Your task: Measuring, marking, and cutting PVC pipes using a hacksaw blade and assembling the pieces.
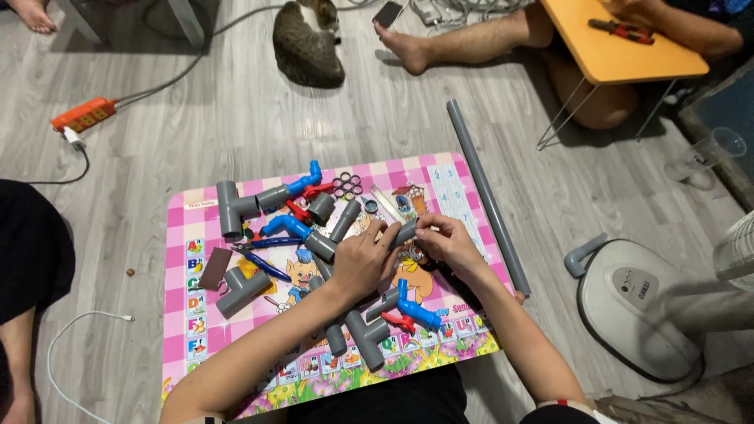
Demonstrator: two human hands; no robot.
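Looking down from the head camera, two bare arms are reaching up from the bottom edge over a small pink table with cartoon pictures on it. The left hand is lying knuckles up, with its fingers curling around one end of a short gray pipe piece. The right hand is coming in from the other side, and its fingertips are pinching the other end of the same pipe piece. Both hands are gripping it, holding it just above the middle of the table. The two forearms are slanting in toward each other, so the hands are almost touching. Lots of pipe parts are lying around the hands. A big gray T-shaped pipe is sitting near the far left corner. A blue tap with a red handle is lying just below the hands, near the right wrist. A long gray pipe is lying on the floor right beside the table. A cat is curling up on the floor far from the hands. Another person's bare leg is stretching out near an orange table. A white fan base is sitting on the right.
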